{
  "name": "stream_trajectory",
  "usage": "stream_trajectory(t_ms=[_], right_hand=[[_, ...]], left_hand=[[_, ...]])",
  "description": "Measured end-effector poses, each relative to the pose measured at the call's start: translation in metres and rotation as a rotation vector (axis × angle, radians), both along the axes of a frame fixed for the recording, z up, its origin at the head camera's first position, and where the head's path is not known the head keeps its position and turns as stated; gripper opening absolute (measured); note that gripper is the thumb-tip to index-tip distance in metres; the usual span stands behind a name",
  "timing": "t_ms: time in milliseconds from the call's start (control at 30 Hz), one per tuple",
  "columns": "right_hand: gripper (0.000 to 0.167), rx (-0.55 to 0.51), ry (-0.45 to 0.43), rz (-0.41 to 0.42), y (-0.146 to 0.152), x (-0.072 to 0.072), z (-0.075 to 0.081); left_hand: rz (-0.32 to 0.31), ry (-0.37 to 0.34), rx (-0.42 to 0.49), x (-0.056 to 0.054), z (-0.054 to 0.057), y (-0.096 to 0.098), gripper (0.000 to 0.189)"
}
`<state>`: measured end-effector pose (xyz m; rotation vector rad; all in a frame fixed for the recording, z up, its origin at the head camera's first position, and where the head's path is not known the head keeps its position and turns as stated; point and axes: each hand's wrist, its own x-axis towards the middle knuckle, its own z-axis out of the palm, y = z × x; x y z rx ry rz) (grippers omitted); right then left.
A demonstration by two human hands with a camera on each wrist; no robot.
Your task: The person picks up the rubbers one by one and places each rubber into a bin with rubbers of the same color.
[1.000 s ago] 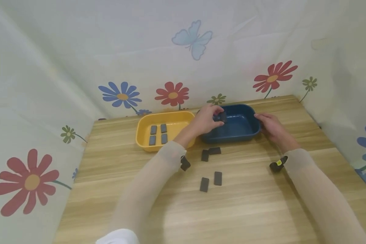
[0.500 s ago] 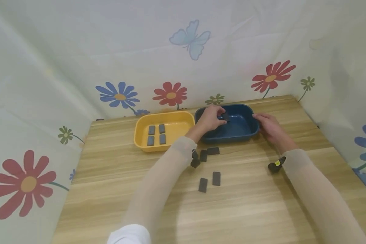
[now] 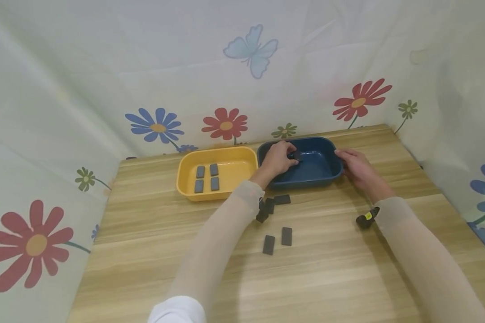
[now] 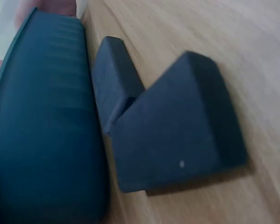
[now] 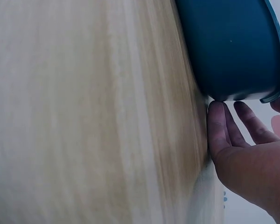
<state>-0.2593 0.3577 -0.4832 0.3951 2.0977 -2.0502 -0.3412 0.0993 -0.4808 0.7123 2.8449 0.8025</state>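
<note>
My left hand reaches inside the blue tray and pinches a small dark grey rectangular block between thumb and fingers, low over the tray floor. At the tray's right end, my right hand grips the wall. In the right wrist view its fingertips press the outer side of the tray, with the thumb up by the rim. Two matching blocks, a nearer block and a farther block, lie touching beside the tray's wall in the left wrist view.
A yellow tray stands left of the blue one and holds several grey blocks in two rows. Two more blocks, one left and one right, lie farther forward on the wooden table. A flowered cloth hangs behind.
My left hand has shifted slightly right and then down inside the blue tray, lowering the pinched block toward its floor. The right hand keeps its hold on the tray's end.
</note>
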Motion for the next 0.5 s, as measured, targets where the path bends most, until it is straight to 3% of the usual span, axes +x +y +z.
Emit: stream_trajectory(t_ms=[133,500], right_hand=[[0.042,-0.016,0.008,0.004,0.0013,-0.0002,-0.0012],[0.064,0.030,-0.010,0.006,0.0012,-0.0020,-0.0026]], left_hand=[[0.011,0.002,-0.049,0.0022,0.0012,0.0007,0.043],[0.012,0.023,-0.116,0.0054,0.0008,0.0020,0.040]])
